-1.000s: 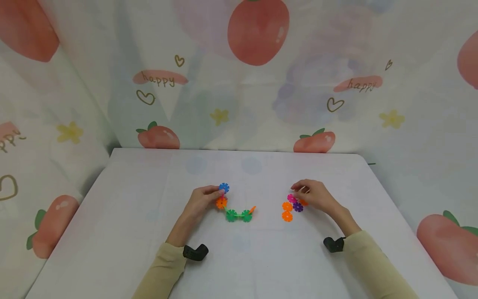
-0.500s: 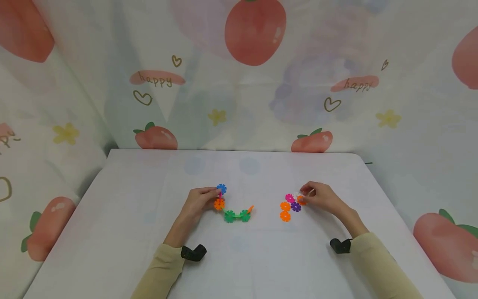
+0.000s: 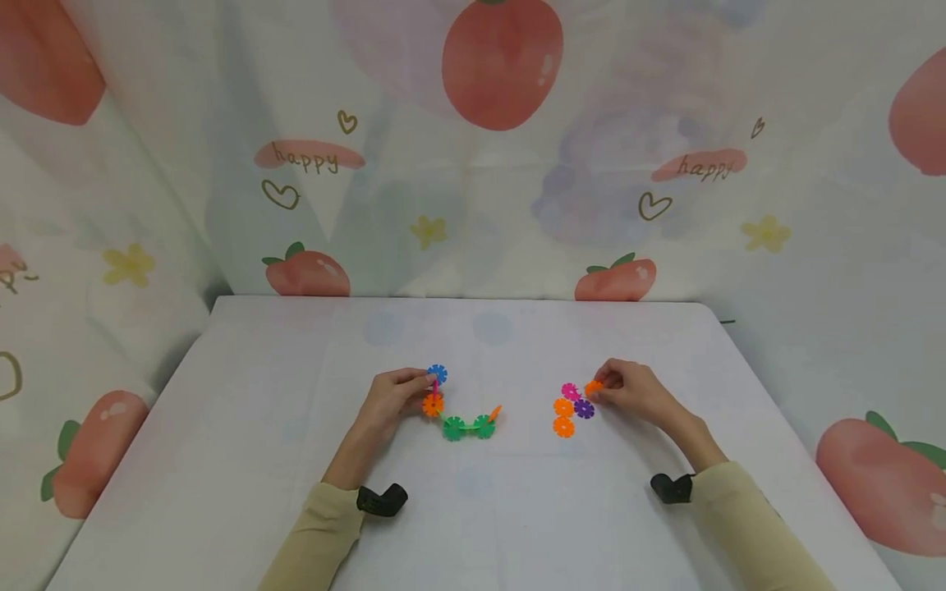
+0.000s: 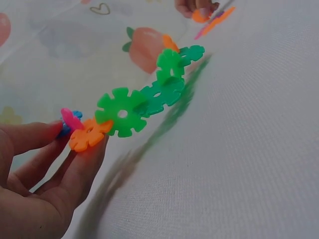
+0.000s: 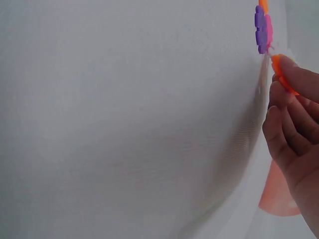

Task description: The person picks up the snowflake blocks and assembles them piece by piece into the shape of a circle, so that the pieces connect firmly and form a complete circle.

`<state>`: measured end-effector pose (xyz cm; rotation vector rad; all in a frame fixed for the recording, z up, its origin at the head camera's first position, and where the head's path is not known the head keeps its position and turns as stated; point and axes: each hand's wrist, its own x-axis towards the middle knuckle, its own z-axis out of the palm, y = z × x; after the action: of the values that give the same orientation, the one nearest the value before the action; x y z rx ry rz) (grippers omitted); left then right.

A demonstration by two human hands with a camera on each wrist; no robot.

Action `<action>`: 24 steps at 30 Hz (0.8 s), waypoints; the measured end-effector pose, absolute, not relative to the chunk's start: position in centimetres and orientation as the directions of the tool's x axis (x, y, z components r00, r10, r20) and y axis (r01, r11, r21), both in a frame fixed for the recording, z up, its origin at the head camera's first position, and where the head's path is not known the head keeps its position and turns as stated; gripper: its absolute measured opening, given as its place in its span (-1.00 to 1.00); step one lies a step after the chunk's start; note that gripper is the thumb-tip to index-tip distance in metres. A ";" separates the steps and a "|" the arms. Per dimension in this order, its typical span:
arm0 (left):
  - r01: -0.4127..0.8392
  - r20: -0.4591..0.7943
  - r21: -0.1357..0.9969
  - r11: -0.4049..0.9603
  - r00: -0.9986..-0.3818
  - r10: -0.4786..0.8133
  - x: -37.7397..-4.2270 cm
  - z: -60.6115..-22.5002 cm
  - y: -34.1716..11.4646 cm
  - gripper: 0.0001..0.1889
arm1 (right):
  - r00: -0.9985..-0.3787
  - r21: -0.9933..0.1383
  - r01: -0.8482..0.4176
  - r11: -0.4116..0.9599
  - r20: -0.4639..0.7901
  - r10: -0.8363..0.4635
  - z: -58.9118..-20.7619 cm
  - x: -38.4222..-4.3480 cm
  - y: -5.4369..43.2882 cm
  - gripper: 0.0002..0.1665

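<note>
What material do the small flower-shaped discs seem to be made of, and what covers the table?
The flower-shaped discs look like moulded plastic: bright uniform colours, a smooth, slightly glossy face, clean slots in the rim and a centre hole. The orange disc pinched by the right hand looks the same. The table cover seems to be a matte woven cloth, since a fine weave shows up close, though coated fabric is possible.

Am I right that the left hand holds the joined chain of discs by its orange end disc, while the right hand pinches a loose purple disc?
Not quite: the right hand pinches an orange disc, not a purple one, as the head view shows. The purple disc lies on the table. The left hand does hold the chain by its orange end disc.
</note>
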<state>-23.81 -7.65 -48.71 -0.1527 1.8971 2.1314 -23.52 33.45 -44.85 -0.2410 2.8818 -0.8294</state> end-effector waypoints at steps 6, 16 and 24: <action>-0.285 -0.273 0.955 -0.085 -0.953 0.133 -23.8 -48.7 -7.6 -0.71 | -0.985 -0.585 -0.125 0.802 -0.021 -0.169 -44.2 -23.7 32.7 -0.74; -0.283 -0.273 0.956 -0.079 -0.954 0.121 -23.8 -48.8 -7.6 -0.73 | -0.972 -0.669 -0.134 0.731 -0.056 -0.230 -44.0 -24.7 29.9 -0.81; -0.289 -0.277 0.953 -0.092 -0.953 0.125 -23.9 -49.0 -7.6 -0.75 | -0.958 -0.666 -0.198 0.719 -0.022 -0.285 -44.0 -25.9 26.9 -0.84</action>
<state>-23.89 -7.63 -48.97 -0.1800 1.9026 2.1266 -25.88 26.87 -44.02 -0.3943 2.7975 -1.0627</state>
